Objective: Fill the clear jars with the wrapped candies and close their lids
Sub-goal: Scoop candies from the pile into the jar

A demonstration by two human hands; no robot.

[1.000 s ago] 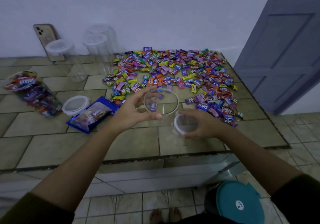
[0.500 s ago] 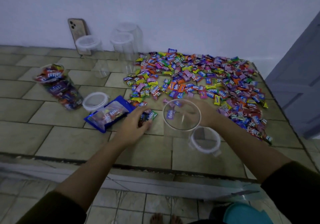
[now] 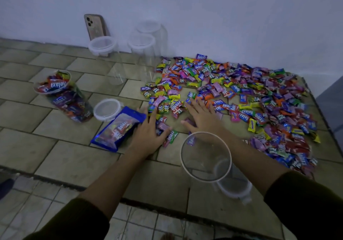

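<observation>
An open clear jar [image 3: 206, 158] stands near the counter's front edge, with one candy visible through its wall. Its lid [image 3: 234, 188] lies just right of it. A wide heap of wrapped candies [image 3: 241, 98] covers the counter's right half. My left hand [image 3: 148, 130] lies flat, fingers spread, on candies at the heap's near left edge. My right hand [image 3: 201, 115] lies flat on candies just beyond the jar. A jar filled with candies [image 3: 64, 97] stands without a lid at the left, and a loose lid [image 3: 107, 109] lies beside it.
Three lidded empty jars [image 3: 111, 60] stand at the back by the wall, in front of a phone [image 3: 94, 26] leaning on it. A blue candy bag [image 3: 118, 128] lies by my left hand. The tiled counter [image 3: 55, 156] ends in a front edge close to me.
My left hand let go of the open jar and moved onto the candies. My right hand left the lid and reached past the jar onto the heap. The camera view shifted left.
</observation>
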